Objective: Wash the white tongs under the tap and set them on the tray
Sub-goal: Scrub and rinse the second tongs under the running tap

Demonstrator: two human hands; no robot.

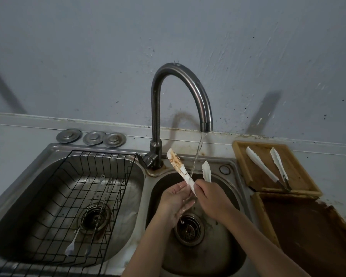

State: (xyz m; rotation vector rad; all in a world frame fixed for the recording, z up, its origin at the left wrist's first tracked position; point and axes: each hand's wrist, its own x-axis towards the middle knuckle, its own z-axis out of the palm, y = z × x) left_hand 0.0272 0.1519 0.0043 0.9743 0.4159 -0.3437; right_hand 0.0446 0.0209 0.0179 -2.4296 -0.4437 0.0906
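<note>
White tongs [178, 164] with brown stains on one arm are held over the right sink basin, tips pointing up and away. My right hand [212, 198] grips them near the hinge end. My left hand [176, 200] is cupped just left of them, fingers touching the stained arm's lower part. A thin stream of water [197, 154] runs from the curved metal tap [180, 86] and lands where the hands meet. A wooden tray [300, 172] at the right holds another pair of white tongs [262, 164].
The left basin holds a black wire rack [116, 198] with a fork and utensils in it. Three metal plugs [92, 136] lie behind it. A second, stained wooden tray [308, 232] sits at the near right. The right basin drain [189, 228] lies below my hands.
</note>
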